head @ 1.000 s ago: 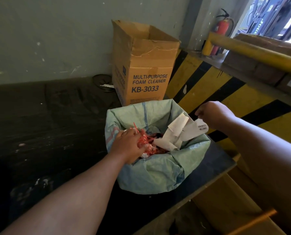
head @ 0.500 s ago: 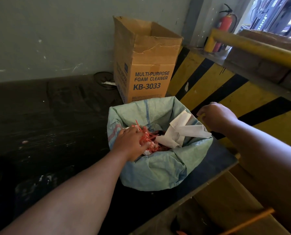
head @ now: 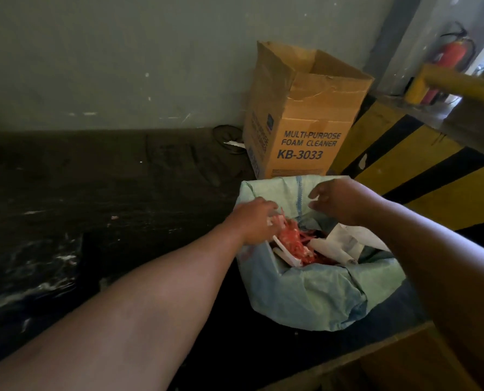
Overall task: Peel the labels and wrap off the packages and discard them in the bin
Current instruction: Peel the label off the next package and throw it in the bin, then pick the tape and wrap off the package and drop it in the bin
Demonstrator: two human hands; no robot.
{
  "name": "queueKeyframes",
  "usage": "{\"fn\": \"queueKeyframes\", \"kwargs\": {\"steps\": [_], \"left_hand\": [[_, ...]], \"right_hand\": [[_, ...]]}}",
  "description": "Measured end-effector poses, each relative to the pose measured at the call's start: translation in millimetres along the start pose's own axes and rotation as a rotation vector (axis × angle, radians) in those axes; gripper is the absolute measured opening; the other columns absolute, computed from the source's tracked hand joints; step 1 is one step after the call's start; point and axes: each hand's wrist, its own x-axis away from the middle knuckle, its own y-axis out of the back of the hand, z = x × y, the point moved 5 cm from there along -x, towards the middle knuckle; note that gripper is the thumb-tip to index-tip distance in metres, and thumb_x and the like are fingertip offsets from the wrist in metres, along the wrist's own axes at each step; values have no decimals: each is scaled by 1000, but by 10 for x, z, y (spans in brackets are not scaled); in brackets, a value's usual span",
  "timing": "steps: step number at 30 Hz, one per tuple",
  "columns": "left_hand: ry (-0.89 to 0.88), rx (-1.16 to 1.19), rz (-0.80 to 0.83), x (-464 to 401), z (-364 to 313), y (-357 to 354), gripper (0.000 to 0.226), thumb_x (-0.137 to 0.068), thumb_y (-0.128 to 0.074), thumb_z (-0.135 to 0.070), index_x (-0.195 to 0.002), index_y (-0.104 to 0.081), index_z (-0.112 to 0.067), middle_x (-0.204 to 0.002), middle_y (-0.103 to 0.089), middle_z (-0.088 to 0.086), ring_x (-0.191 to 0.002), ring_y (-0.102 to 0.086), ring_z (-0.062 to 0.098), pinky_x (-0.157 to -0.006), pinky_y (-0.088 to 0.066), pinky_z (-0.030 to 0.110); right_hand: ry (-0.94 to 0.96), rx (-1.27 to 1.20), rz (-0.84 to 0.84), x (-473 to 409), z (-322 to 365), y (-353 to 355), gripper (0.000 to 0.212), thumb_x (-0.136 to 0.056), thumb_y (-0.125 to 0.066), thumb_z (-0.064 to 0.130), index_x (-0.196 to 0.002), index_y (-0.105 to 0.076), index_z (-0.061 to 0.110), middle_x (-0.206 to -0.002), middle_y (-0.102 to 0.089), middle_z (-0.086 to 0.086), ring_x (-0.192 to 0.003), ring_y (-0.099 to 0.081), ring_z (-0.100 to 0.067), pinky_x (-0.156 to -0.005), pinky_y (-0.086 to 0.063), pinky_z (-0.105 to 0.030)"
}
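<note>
The bin is lined with a pale green woven sack and stands on a dark surface. Inside lie a heap of red wrap scraps and several white peeled labels. My left hand reaches over the bin's left rim, its fingers stretched out and touching the top of the red scraps. My right hand hovers above the back of the bin with fingers loosely curled and nothing in them. No package is in view.
An open cardboard box marked "foam cleaner" stands behind the bin against the grey wall. A yellow-and-black striped barrier with a yellow rail runs along the right. A red fire extinguisher stands behind it.
My right hand has let go of the white label, which now lies in the bin, and moved left over the bin. My left hand has lifted off the red scraps toward the far rim.
</note>
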Motion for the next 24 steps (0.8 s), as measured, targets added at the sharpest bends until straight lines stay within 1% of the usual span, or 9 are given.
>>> {"fn": "queueKeyframes", "kwargs": {"steps": [2,5,9,13,16,18,20,22,24], "left_hand": [[48,-30,-29,159,316,320,60,-97,-58,-54,-146,-50,-21,-145,-48,8,-128,-53,32,-103,-42,41],[144,-150,-77,548,980,751,58,-98,-56,-55,-144,-49,-21,-141,-49,7,-124,-56,29,-98,-46,41],[345,-328,-107,1245,2037,1216,60,-98,-53,-58,-146,-47,-23,-143,-47,8,-127,-54,30,-103,-44,47],[517,-344,-110,2031,3068,1528,60,-98,-52,-59,-145,-47,-21,-142,-46,9,-129,-52,32,-104,-45,48],[618,-290,-68,2503,3728,1523,63,-98,-52,-60,-147,-45,-22,-145,-42,9,-132,-49,32,-106,-44,50],[648,-247,-22,2728,4106,1399,67,-97,-53,-62,-150,-42,-23,-149,-38,10,-134,-47,34,-107,-44,52],[655,-186,24,2881,4410,1211,74,-95,-54,-64,-154,-37,-23,-152,-34,10,-136,-45,35,-108,-44,53],[647,-121,53,2956,4624,1014,80,-94,-55,-65,-158,-30,-23,-156,-29,11,-139,-41,35,-111,-41,53],[618,-72,70,2963,4730,832,85,-95,-54,-65,-161,-21,-23,-164,-17,10,-147,-29,35,-116,-36,54]], "right_hand": [[104,42,22,-176,489,-30,40,-94,-57,48,-127,-61,27,-120,-67,3,-106,-62,-17,-90,-49,-32],[261,32,39,-373,1325,-110,47,-93,-59,49,-131,-59,22,-125,-66,-2,-114,-60,-21,-94,-46,-32],[386,-12,96,-565,2502,-287,59,-89,-60,57,-134,-56,19,-128,-62,-4,-117,-59,-21,-99,-46,-34],[494,-53,125,-714,3588,-516,64,-86,-59,62,-135,-55,21,-133,-58,-6,-120,-57,-23,-101,-46,-39],[516,-88,184,-812,4255,-776,59,-89,-59,56,-135,-55,20,-134,-58,-7,-120,-57,-23,-101,-46,-38],[502,-112,232,-878,4594,-997,55,-91,-59,51,-135,-55,19,-134,-59,-7,-121,-57,-23,-101,-46,-36],[472,-130,280,-916,4832,-1243,51,-94,-59,46,-136,-55,18,-136,-58,-6,-124,-55,-22,-103,-44,-35],[431,-150,324,-937,4995,-1493,46,-95,-59,41,-134,-56,18,-134,-59,-7,-123,-56,-22,-103,-44,-35],[387,-168,350,-942,5089,-1715,40,-96,-59,37,-131,-59,18,-130,-61,-6,-118,-58,-22,-101,-47,-37]]}}
